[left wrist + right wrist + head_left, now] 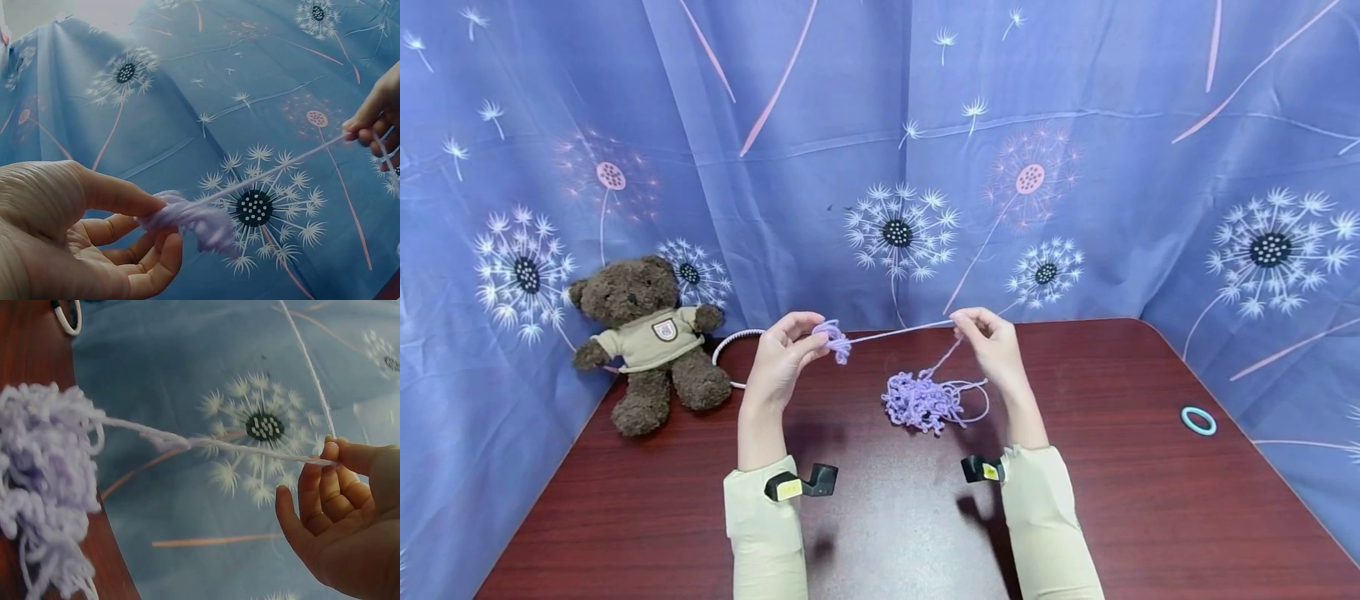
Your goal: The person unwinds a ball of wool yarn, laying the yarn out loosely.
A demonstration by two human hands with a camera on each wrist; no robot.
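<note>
A small wound bundle of lilac yarn [190, 222] is pinched between the thumb and fingers of my left hand [778, 354], raised above the table. From it a taut strand [898, 331] runs across to my right hand [992, 346], whose thumb and fingertips pinch it. Past that pinch, the yarn drops down to a loose, tangled lilac heap [921, 402] on the table between the hands. In the right wrist view the strand bends sharply at the right fingertips [330, 450], and the heap [47, 462] shows at the left.
A brown teddy bear [651, 333] in a pale shirt sits at the table's left, with a white looped cord [722, 348] beside it. A turquoise ring [1198, 421] lies far right on the dark red table [1150, 500]. Behind hangs a blue dandelion-print curtain [820, 208].
</note>
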